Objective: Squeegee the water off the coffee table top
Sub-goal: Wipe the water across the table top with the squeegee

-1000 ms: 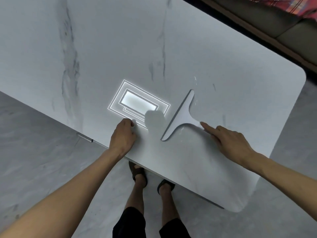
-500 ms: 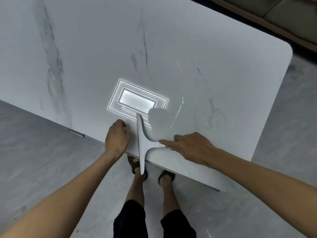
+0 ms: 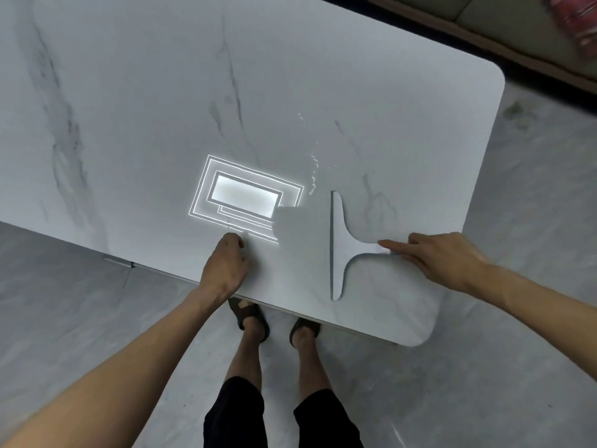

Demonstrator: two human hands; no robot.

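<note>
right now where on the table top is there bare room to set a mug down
The whole left stretch of the table top, left of the light reflection, is bare. So is the far right corner beyond the water droplets. The near edge is crowded: left hand, squeegee and right hand side by side.

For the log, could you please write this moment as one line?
right hand: holds flat grey T-shaped squeegee | left hand: rests on white marble table top | water droplets: just beyond squeegee
</note>
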